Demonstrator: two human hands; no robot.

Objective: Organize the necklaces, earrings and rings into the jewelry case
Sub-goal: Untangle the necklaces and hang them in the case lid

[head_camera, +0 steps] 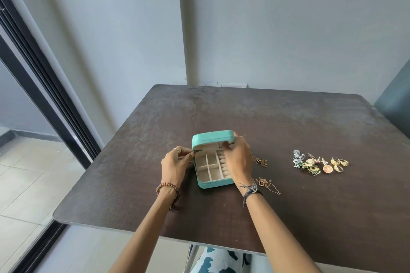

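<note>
Dark brown matte table (288, 217). Tangled thin gold chain necklaces (265, 183) near-right of the teal rectangular zip jewelry case (213, 182), beige dividers inside. Left hand (175, 165) pinches the zipper pull at the case's left edge; right hand (239, 159) grips the half-raised lid. Gold rings (338, 164) and ornate earrings (308, 164) well right.
</note>
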